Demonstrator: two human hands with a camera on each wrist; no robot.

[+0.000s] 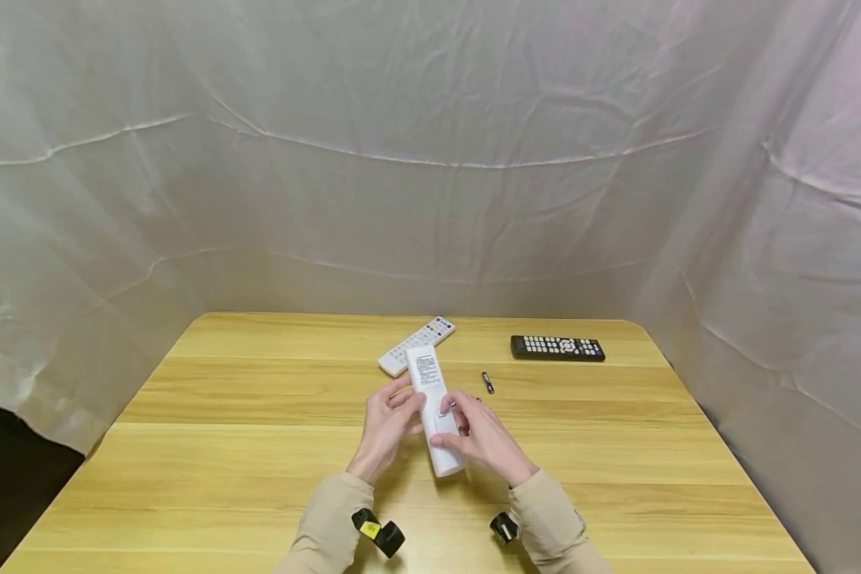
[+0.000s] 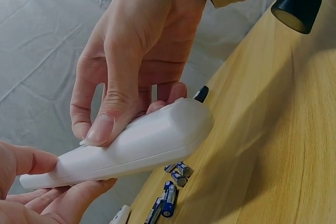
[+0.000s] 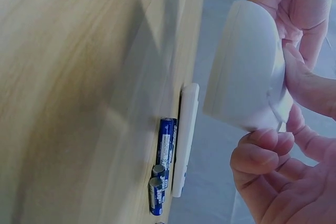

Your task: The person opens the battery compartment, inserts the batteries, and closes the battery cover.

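A white remote control (image 1: 425, 375) lies face down in the hands, its printed label and battery cover (image 1: 441, 430) turned up. My left hand (image 1: 385, 422) holds it along its left side, thumb on top and fingers beneath, which the left wrist view also shows. With thumb and curled fingers, my right hand (image 1: 479, 434) pinches the cover near its seam. In the right wrist view a small edge of the cover (image 3: 283, 126) stands out beside the fingertips. The compartment's inside is hidden.
Behind the held remote, a second white remote (image 1: 418, 344) lies keys up. A black remote (image 1: 557, 347) rests at the back right. Several blue batteries (image 2: 169, 198) lie on the wooden table (image 1: 258, 446); one battery (image 1: 488, 383) shows right of the remote. Grey fabric (image 1: 430, 199) hangs around the table.
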